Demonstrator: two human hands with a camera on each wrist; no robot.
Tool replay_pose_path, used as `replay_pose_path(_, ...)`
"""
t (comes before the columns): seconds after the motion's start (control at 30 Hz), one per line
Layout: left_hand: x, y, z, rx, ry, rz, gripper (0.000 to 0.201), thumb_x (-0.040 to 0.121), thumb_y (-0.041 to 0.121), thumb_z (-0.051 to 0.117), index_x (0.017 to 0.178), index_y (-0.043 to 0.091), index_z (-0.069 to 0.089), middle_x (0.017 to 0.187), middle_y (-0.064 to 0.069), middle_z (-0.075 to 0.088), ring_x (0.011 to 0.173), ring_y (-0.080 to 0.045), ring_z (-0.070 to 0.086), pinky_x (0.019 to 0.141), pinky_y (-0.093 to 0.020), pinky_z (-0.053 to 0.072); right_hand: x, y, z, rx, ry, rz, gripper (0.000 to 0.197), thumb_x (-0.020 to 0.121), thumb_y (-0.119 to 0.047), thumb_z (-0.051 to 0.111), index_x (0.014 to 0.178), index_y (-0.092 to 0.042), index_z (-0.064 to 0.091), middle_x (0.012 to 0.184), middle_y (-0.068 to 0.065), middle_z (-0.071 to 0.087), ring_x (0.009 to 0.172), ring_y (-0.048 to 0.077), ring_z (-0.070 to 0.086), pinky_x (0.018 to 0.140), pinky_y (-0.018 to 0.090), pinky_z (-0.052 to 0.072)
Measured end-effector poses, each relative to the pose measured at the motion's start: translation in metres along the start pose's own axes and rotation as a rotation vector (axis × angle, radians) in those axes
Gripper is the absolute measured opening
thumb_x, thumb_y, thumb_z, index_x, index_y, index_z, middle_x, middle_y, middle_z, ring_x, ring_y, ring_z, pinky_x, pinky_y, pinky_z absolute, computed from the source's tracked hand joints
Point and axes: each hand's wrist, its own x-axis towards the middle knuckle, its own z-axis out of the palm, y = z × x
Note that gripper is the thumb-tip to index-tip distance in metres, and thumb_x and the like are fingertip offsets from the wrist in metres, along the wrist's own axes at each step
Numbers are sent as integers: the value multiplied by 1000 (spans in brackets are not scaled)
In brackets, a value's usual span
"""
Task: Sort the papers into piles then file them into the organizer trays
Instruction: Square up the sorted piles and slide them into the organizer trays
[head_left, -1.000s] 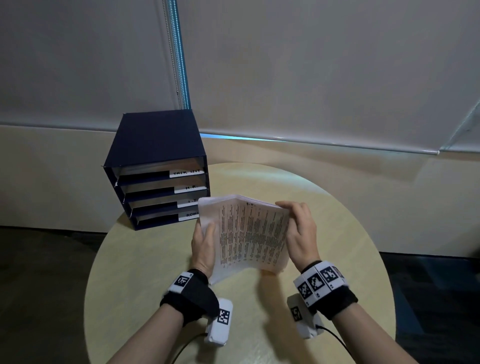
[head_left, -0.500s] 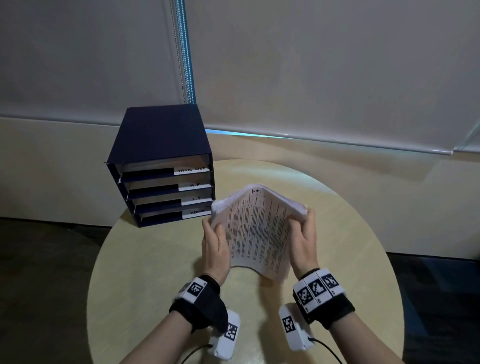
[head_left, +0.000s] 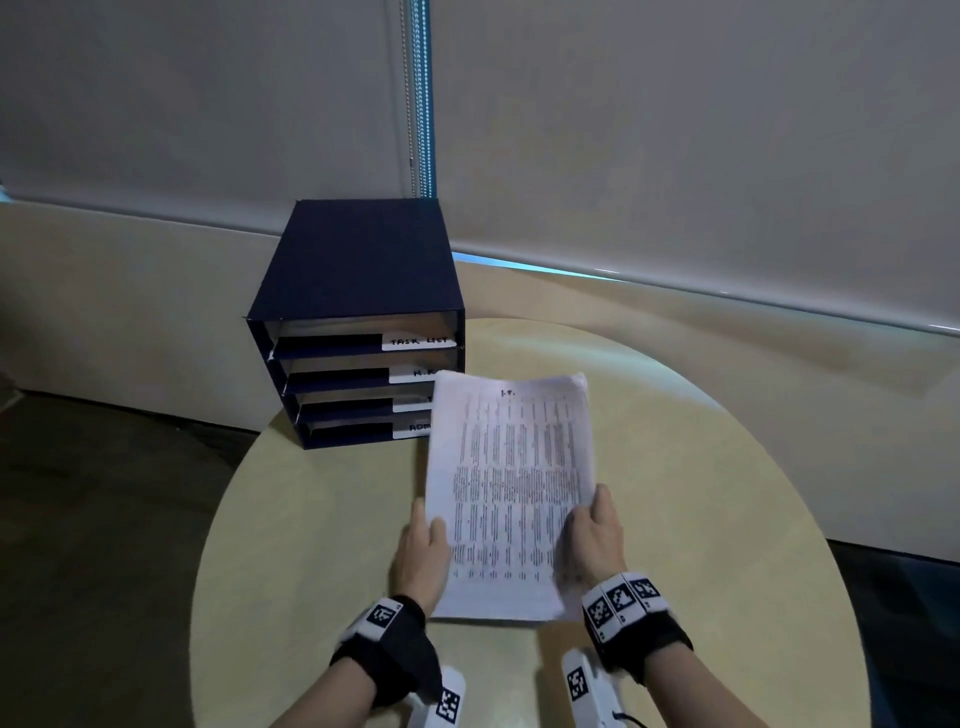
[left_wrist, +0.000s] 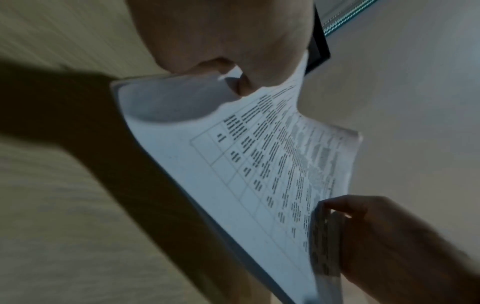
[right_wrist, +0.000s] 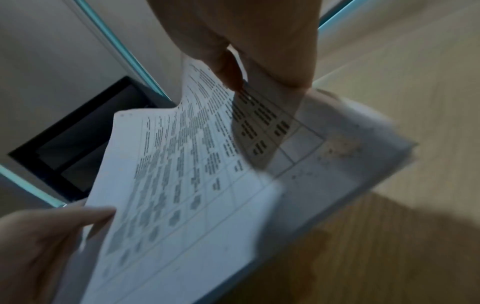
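A stack of printed papers (head_left: 511, 488) with a table of text on top is held above the round table, short edge toward me. My left hand (head_left: 423, 551) grips its left edge, thumb on top. My right hand (head_left: 595, 540) grips the right edge, thumb on the top sheet. In the left wrist view the papers (left_wrist: 259, 164) bend near my left hand (left_wrist: 233, 51); the right hand (left_wrist: 376, 236) holds the far edge. In the right wrist view my right hand (right_wrist: 259, 51) pinches the papers (right_wrist: 182, 174). A dark blue organizer (head_left: 358, 322) with labelled trays stands at the table's back left.
The round light wooden table (head_left: 701, 519) has its edge close on the left and right. The organizer's tray openings face me; the top label (head_left: 418, 341) reads TASK LIST. Behind are a pale wall ledge and window blinds with a bead chain (head_left: 415, 104).
Both hands have turned the stack from a bowed, sideways hold to a flatter, upright one and slid down to its lower side edges. The head view has shifted left and closer.
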Motion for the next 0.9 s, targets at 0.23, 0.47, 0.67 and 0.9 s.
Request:
replay_pose_path(0.23,-9,-33,-72,-69,122,-146,43,101,20,31,144,21,31,141,-4,49,125,-28,49,108,-47,38,28,18,81,-78,-313,236,20,85,-8,33,94,-20,47,75,10,52,53,19,46,45,28,39)
replay_pose_path(0.47,23,-21,-122,-109,187,-178,40,100,11,32,139,15,40,132,-3,52,122,-27,49,107,-43,37,47,-18,120,-191,-489,269,24,94,-5,33,117,-7,40,91,5,52,71,15,51,56,23,41)
replay_pose_path(0.67,55,1,-135,-160,118,-225,39,100,9,32,138,11,41,132,-8,54,116,-29,52,103,-45,41,49,-8,103,-180,-580,303,19,91,-8,48,110,-9,47,90,3,56,72,12,55,51,20,45)
replay_pose_path(0.9,30,41,-141,-717,108,-217,50,100,49,33,106,8,61,101,-17,70,90,-31,65,80,-42,51,67,-16,111,4,-521,316,30,91,-7,47,120,-5,48,107,17,61,76,29,61,41,26,46)
